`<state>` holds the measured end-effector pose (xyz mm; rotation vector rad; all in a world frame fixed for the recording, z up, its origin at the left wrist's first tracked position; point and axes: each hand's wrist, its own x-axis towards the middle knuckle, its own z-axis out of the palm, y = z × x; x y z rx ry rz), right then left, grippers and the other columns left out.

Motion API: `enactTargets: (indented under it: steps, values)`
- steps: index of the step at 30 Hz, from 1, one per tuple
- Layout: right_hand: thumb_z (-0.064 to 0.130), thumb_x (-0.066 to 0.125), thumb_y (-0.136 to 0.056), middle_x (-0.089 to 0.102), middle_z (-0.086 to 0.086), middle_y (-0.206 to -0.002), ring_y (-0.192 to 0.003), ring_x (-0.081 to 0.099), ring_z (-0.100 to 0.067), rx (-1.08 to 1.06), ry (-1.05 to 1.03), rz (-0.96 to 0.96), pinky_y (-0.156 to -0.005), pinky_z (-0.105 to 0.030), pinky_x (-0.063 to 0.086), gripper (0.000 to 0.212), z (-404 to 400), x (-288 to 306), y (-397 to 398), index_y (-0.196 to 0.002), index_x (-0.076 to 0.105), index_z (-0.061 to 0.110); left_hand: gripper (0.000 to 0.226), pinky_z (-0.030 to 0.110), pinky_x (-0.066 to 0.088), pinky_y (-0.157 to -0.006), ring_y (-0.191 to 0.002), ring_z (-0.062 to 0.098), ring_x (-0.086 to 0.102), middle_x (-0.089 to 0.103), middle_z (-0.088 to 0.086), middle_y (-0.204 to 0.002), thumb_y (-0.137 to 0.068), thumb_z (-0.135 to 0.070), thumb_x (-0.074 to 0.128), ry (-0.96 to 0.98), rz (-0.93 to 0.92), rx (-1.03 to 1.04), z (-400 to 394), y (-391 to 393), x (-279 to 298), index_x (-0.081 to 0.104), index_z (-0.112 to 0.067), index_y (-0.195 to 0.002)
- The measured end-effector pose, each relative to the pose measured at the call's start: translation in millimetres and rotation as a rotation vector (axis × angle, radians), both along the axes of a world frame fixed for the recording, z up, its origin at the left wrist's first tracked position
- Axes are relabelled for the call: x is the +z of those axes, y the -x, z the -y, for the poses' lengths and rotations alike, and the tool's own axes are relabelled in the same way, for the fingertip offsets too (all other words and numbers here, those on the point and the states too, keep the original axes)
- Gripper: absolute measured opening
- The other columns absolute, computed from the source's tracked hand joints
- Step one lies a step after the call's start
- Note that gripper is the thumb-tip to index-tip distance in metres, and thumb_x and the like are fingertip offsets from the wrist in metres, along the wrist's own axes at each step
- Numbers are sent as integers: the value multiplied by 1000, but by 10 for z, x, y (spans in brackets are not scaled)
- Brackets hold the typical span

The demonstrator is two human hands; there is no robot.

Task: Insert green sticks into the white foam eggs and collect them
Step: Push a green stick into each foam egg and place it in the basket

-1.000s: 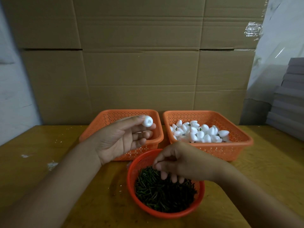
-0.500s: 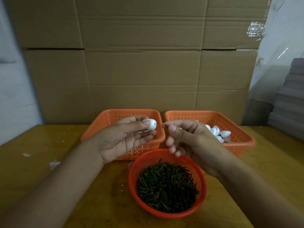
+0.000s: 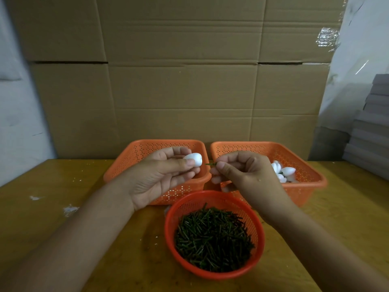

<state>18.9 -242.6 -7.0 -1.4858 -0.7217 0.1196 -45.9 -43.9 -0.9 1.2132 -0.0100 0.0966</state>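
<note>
My left hand point(image 3: 162, 175) pinches a white foam egg point(image 3: 194, 159) between thumb and fingers, above the left orange basket point(image 3: 134, 157). My right hand point(image 3: 242, 175) holds a short green stick point(image 3: 210, 164) between thumb and forefinger. The stick's tip points left and sits a little to the right of the egg, with a small gap between them. A round red basket point(image 3: 214, 199) full of green sticks point(image 3: 212, 237) stands in front of both hands. The right orange basket point(image 3: 303, 165) holds several white foam eggs point(image 3: 283, 172), partly hidden by my right hand.
Everything stands on a yellow wooden table point(image 3: 52, 207) with a few white crumbs at the left. A wall of cardboard boxes point(image 3: 179, 81) rises right behind the baskets. Grey stacked sheets point(image 3: 372, 123) stand at the far right.
My right hand rose out of the round basket with a green stick and moved up beside the egg. My left hand turned the egg a little toward it.
</note>
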Motion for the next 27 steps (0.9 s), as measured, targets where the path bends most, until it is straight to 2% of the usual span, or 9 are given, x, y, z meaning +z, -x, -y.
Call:
enactTargets:
  steps: [6,10,23,27]
  values:
    - [7,67,-93,75,2,-70,-61,67,-7,-78,17,128,-49,-18,49,15,6,-19,-11,-79,71,12,41,23,60,-76,-95,21,75,75,12,-103,-69,-2,76,-99,41,16,39,21,-1,61,-8,-107]
    - [6,63,-95,75,-7,-75,-60,67,-9,-126,4,115,-48,-18,49,13,0,-41,-48,-85,70,8,43,24,59,-77,-99,22,74,75,12,-106,-68,-2,77,-132,55,21,46,24,-5,64,-8,-109]
    - [4,64,-94,73,-9,-71,-59,66,-10,-107,24,150,-49,-18,48,17,-13,-27,-12,-79,71,10,41,25,59,-78,-102,25,73,75,11,-109,-69,-5,80,-219,73,21,83,26,-18,67,-7,-107]
    - [3,64,-94,73,1,-66,-58,66,-8,-89,29,174,-49,-16,48,21,-25,-21,0,-76,71,12,39,23,58,-77,-106,28,72,74,12,-112,-68,-7,82,-231,77,15,106,28,-25,68,-10,-105]
